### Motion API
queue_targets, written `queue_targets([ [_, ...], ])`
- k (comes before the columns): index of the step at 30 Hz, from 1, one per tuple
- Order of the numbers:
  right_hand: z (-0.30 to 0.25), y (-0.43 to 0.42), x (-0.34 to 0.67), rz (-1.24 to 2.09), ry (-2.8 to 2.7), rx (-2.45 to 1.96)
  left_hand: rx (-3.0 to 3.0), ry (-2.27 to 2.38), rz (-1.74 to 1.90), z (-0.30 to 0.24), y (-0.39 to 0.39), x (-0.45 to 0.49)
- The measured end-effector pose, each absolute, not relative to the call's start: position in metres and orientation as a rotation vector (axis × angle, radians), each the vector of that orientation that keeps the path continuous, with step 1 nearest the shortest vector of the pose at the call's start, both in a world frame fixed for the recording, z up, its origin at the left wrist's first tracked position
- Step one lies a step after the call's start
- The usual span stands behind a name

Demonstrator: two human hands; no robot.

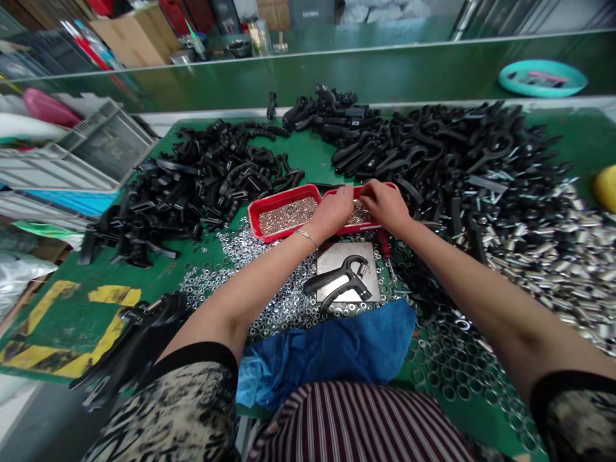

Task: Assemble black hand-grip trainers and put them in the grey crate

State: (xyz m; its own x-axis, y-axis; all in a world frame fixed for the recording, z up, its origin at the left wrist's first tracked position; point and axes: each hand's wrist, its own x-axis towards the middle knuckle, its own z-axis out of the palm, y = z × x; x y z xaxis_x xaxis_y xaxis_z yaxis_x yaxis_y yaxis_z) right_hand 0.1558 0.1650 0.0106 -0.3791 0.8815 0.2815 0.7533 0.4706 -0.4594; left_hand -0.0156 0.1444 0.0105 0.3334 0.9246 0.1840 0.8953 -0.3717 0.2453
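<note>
My left hand (335,210) and my right hand (384,203) meet over the right one of two red trays (283,200) filled with small shiny metal parts. The fingers of both hands curl down into that tray, pinching among the parts; what they hold is too small to make out. Just in front of the trays a black hand-grip assembly (339,282) lies on a grey metal plate (332,256). A red-handled tool (384,242) lies beside the plate under my right forearm.
Big heaps of black plastic handles (202,179) cover the green table to the left and the back right (447,154). Silver washers (231,256) and metal sleeves (553,256) lie scattered. A blue cloth (337,350) lies near me. Grey crates (91,151) stand left, a teal dish (542,78) far right.
</note>
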Motion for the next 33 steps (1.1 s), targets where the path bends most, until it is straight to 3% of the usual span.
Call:
queue_targets([
  [6,0.007,0.077,0.200,0.820,-2.076,-1.304,2.080,1.643,0.987,0.028,0.087,-0.063],
  [14,-0.021,0.030,0.196,1.235,-1.766,-1.429,1.601,1.337,0.845,0.005,0.012,-0.053],
  [22,-0.014,0.039,0.187,0.855,-2.134,-1.502,1.988,1.424,0.803,-0.005,0.006,-0.039],
  [28,0.005,0.035,0.162,0.133,-2.671,-1.504,2.147,1.482,0.700,-0.010,0.002,-0.033],
  [33,0.012,0.043,0.169,0.215,-2.813,-1.457,2.308,1.539,0.571,-0.008,-0.002,-0.030],
])
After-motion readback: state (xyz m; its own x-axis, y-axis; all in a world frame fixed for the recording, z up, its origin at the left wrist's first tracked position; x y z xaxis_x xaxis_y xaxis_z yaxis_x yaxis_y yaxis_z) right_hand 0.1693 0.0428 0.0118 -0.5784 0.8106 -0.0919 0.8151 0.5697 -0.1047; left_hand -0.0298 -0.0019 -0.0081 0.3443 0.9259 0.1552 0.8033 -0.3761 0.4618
